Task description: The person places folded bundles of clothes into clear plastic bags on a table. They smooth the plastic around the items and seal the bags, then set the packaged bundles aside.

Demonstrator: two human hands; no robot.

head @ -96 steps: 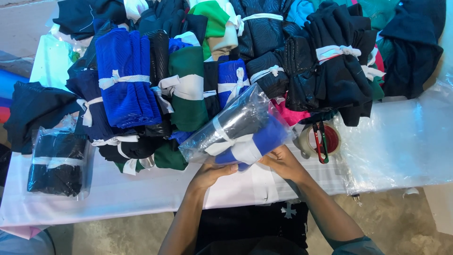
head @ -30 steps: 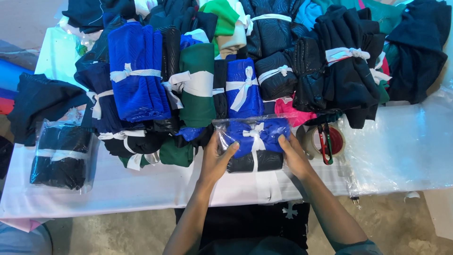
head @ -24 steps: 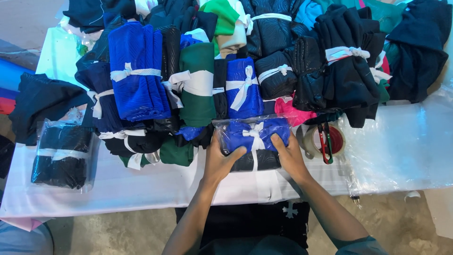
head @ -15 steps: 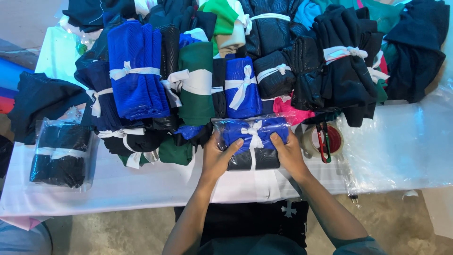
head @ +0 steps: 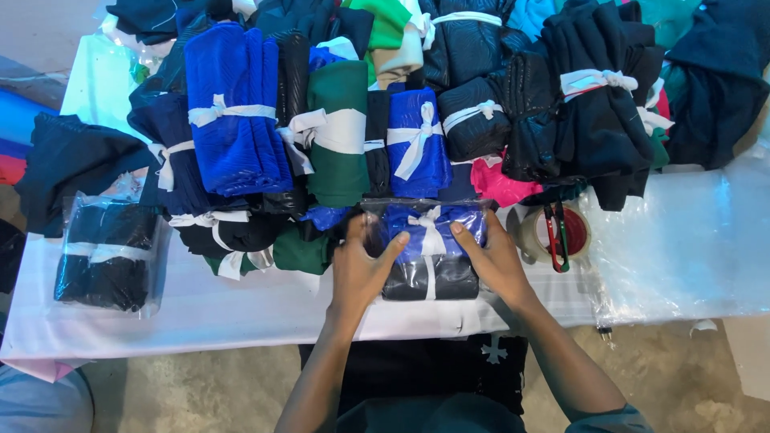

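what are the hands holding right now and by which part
Both hands, left and right, hold the clear-bagged blue and black cloth bundle by its left and right sides, pressed flat on the table.

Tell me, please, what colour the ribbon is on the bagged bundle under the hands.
White; the ribbon crosses the blue and black bundle, clearest in the head view.

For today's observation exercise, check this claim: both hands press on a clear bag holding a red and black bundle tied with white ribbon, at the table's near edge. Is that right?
Not quite. The head view shows the left hand and right hand pressing on a clear bag whose bundle is blue and black, not red and black. The white ribbon and the spot near the edge of the table are as stated.
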